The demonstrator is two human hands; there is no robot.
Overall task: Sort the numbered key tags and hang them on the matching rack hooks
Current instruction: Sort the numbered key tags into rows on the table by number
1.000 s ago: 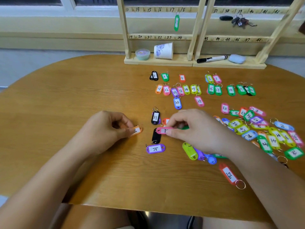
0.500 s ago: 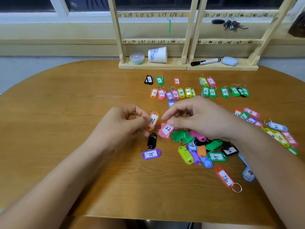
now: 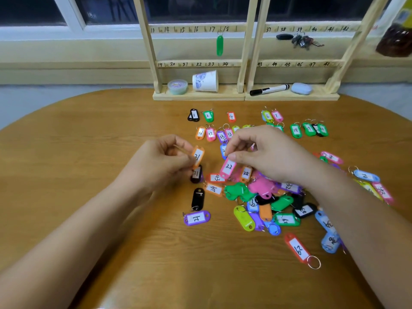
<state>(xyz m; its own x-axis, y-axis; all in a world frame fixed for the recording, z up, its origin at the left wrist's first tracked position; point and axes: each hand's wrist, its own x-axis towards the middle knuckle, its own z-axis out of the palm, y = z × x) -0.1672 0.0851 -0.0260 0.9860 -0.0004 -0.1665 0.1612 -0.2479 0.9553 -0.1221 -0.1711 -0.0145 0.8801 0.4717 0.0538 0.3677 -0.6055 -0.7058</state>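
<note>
crowding table (image 3: 89, 175): loose tags (image 3: 263, 197) (heaped)

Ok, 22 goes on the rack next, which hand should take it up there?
Right. The right hand already pinches the pink 22 tag and sits nearer the 22 mark on the rack's lower rail. The left hand is busy holding an orange tag.

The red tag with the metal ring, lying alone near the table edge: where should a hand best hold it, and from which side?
Probably pinch the red tag across its two long edges at mid-body, coming from above. It lies flat and apart from the pile, with its ring pointing toward the person. The right hand is nearer, but holds the pink tag.
</note>
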